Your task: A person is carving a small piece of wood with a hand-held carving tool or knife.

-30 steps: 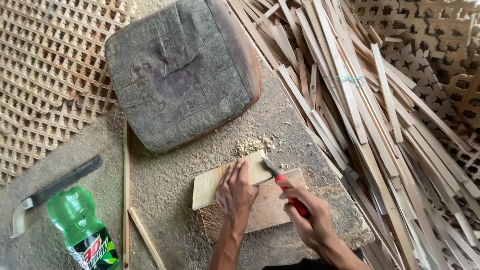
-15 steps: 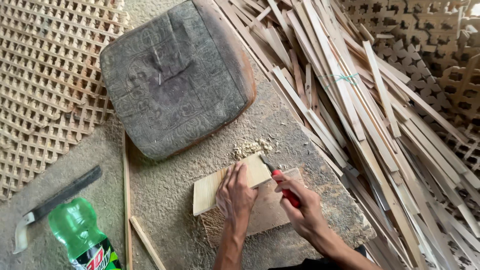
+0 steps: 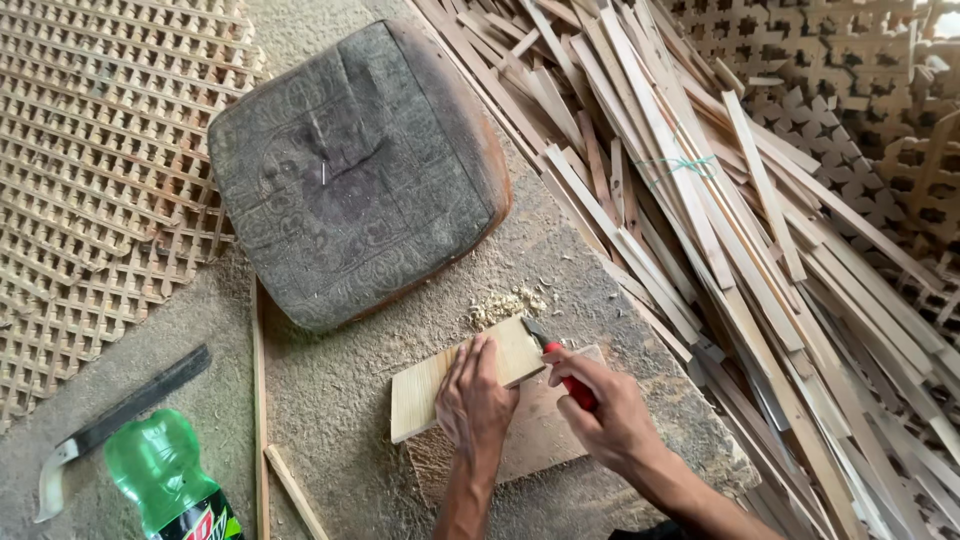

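A pale wooden board (image 3: 468, 378) lies flat across a larger wood block (image 3: 545, 430) on the sawdust-strewn floor (image 3: 330, 400), so its right end is backed from below where the cutting happens. The left hand (image 3: 476, 398) presses down on the board with flat, spread fingers, pinning it rather than gripping it. The right hand (image 3: 610, 415) is clenched round the red handle of a chisel (image 3: 560, 366), its blade set at the board's right end; how deep the edge bites is hard to tell. Fresh shavings (image 3: 505, 303) sit just beyond that end. Farther out lie a worn grey cushion (image 3: 355, 170), a heap of wooden slats (image 3: 720, 230), lattice panels (image 3: 90, 170), a green plastic bottle (image 3: 165, 480) and a dark blade tool (image 3: 115, 425).
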